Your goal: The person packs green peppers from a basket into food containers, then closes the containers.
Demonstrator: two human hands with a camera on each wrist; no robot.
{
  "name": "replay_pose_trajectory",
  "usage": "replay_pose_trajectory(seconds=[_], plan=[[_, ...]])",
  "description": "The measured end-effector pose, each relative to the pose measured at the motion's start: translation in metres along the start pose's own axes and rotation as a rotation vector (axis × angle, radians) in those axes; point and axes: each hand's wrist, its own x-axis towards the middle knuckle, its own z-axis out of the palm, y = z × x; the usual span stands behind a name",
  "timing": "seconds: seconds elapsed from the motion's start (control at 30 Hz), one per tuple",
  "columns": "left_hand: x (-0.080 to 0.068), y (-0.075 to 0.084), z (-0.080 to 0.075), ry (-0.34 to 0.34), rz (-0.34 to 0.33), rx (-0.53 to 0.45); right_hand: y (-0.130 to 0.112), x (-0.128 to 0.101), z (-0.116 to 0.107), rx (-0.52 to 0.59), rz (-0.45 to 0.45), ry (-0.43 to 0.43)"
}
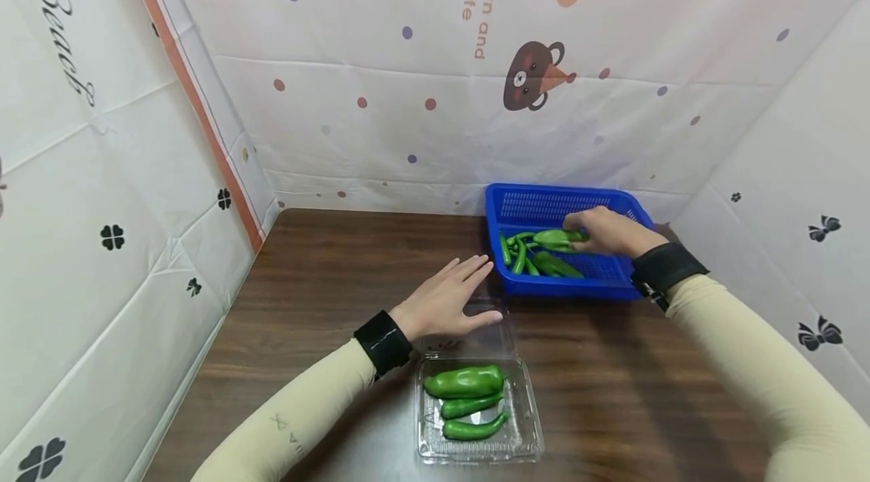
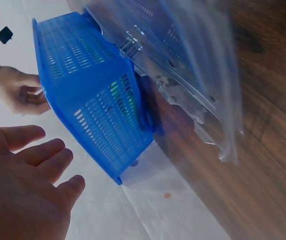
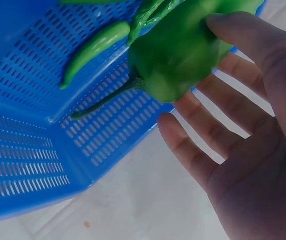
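Setting: staged recording booth, not real kitchen | evidence: white cartoon-print plastic sheet walls [image 1: 421, 89] on 3 sides | dark wood-grain tabletop [image 1: 326, 270] w/ sorting props only

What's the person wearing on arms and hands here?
Both arms are in long cream-beige sleeves; the left sleeve carries small dark markings near the forearm. Each wrist has a black band: the left band shows a thin light stitch line, the right band has a small white detail at its edge. The left hand and right hand are bare, no gloves.
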Motion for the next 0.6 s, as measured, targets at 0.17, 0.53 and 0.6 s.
replay_pose_trajectory(seconds=[0.17, 0.53, 0.6], plan=[[-0.008, -0.002, -0.003, 0.017, 0.01, -0.002, -0.004, -0.002, 0.0, -0.008, -0.008, 0.011], [-0.031, -0.009, -0.002, 0.031, 0.003, -0.017, -0.019, -0.01, 0.002, 0.012, 0.011, 0.004], [-0.035, -0.01, -0.002, 0.031, 0.0, -0.015, -0.019, -0.012, 0.003, 0.011, 0.016, 0.0]])
